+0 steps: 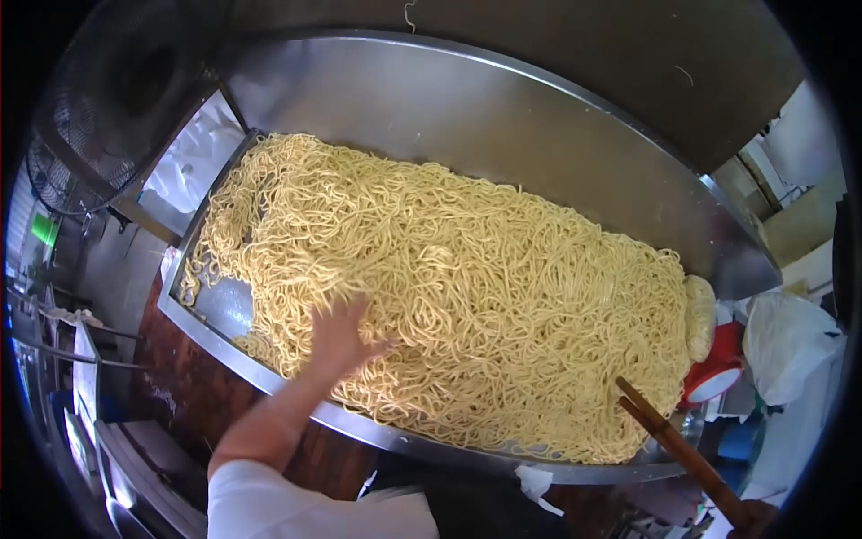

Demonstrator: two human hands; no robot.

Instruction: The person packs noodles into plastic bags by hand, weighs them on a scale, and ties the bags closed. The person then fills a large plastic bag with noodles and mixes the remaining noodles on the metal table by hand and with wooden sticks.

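Note:
A thick bed of yellow noodles [503, 296] lies in a long metal tray [359, 420]. My left hand [341, 337] is over the left-middle part of the noodles, fingers spread, at or just above their surface; contact is hard to make out. It holds nothing that I can see. At the lower right edge, my right hand [759, 517] is dim and partly cut off, closed around a pair of long wooden chopsticks [681, 452]. Their tips are slightly apart and reach over the right end of the noodles.
A tall metal back wall [431, 99] rises behind the tray. At the upper left stands a large fan [90, 126]. A clear plastic bag [790, 346] and a red container [718, 364] are beyond the right end. White paper [534, 483] hangs at the front rim.

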